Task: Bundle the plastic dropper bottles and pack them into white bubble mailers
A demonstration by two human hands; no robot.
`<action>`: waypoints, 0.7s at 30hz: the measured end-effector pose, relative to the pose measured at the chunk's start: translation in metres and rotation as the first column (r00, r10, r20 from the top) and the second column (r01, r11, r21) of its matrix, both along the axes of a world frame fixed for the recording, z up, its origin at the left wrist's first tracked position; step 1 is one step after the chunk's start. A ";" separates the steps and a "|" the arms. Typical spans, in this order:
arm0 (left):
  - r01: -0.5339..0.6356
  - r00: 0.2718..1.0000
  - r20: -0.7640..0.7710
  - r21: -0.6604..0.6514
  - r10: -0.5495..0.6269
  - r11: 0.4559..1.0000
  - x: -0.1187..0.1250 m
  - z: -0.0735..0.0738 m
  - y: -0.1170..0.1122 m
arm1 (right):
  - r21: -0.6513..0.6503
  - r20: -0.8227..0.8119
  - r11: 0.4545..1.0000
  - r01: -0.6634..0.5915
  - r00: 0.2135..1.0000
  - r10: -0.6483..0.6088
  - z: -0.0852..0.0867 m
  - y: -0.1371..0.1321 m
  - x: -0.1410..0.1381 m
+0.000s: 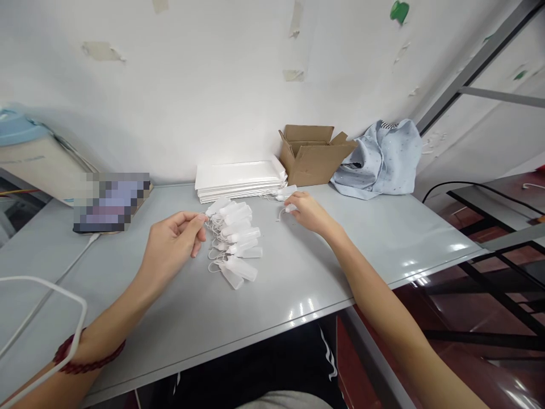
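Observation:
Several translucent white plastic tags with thin string loops lie in an overlapping row on the grey table. At the row's upper left end, my left hand has thumb and forefinger pinched together on what looks like a string loop of the topmost tag. My right hand is closed around a small white tag, mostly hidden by the fingers, with its string hanging toward the table. Just beyond those fingers rest a few more white tags, partly covered by the hand.
A stack of flat white boxes stands against the wall, beside an open cardboard box. Light blue cloth lies at the right. At the left are a phone with a white cable and a blue-lidded container.

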State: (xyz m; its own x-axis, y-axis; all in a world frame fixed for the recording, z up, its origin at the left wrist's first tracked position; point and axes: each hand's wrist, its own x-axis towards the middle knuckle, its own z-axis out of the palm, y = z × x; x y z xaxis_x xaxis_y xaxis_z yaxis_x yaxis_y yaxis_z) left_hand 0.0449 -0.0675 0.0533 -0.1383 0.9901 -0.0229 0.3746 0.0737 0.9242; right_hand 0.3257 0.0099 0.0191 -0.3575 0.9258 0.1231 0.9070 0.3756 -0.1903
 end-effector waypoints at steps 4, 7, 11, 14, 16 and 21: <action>0.013 1.000 0.002 -0.002 -0.013 1.000 0.001 0.001 -0.001 | 0.008 0.027 1.000 0.020 0.999 -0.021 -0.003 0.002 0.003; 0.023 1.000 0.007 -0.001 -0.023 1.000 0.001 0.001 -0.002 | 0.007 0.043 0.999 0.042 0.998 -0.042 -0.003 0.002 0.003; 0.023 1.000 -0.004 0.015 -0.023 1.000 0.003 0.001 -0.003 | 0.005 0.032 1.000 0.024 0.999 -0.024 0.000 -0.002 -0.002; 0.058 0.998 -0.015 0.045 -0.058 0.997 0.005 0.001 -0.004 | 0.042 -0.081 0.999 -0.020 0.996 0.023 0.005 -0.007 -0.007; 0.072 0.997 -0.027 0.053 -0.071 0.996 0.006 0.001 -0.005 | 0.097 -0.231 0.994 -0.044 0.971 0.065 0.010 -0.012 -0.011; 0.144 0.989 -0.040 0.030 -0.142 0.989 0.010 0.001 -0.008 | 0.172 -0.547 0.974 -0.146 0.808 0.218 0.023 -0.032 -0.028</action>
State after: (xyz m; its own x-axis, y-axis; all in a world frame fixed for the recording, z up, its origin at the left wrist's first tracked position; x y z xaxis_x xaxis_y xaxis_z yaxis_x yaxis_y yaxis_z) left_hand 0.0546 -0.0758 0.0545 0.0046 0.9999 0.0122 0.4135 -0.0131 0.9104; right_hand 0.2982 -0.0217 0.0417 -0.3544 0.8168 0.4553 0.5696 0.5747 -0.5877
